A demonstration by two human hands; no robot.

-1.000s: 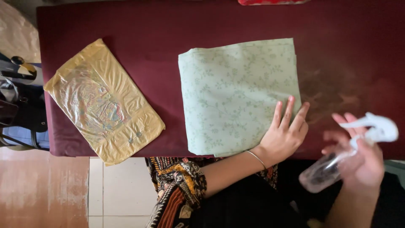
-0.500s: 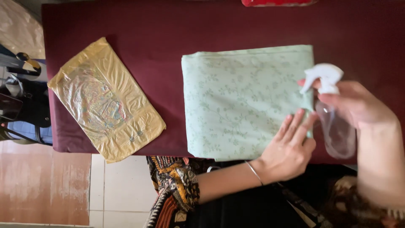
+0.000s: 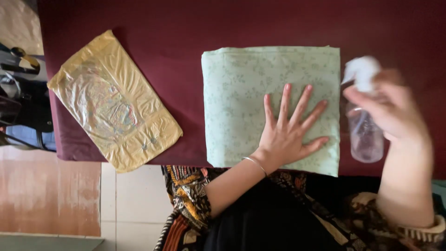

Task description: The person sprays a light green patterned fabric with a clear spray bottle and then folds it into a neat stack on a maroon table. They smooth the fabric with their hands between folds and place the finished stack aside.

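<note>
A folded pale green cloth (image 3: 241,97) with a small leaf print lies on a dark red covered table (image 3: 186,28). My left hand (image 3: 288,132) rests flat on the cloth's near right part, fingers spread, a thin bangle on the wrist. My right hand (image 3: 395,116), blurred by motion, grips a clear spray bottle (image 3: 366,137) with a white trigger head just off the cloth's right edge, nozzle pointing toward the cloth.
A yellow plastic bag (image 3: 111,102) with folded printed fabric inside lies slanted on the table's left part, overhanging the near edge. Dark equipment (image 3: 18,93) stands off the table's left end. Tiled floor (image 3: 130,204) shows below.
My right hand has brought the spray bottle up from below the table edge to beside the cloth. My left hand has slid from the cloth's near right corner further onto it.
</note>
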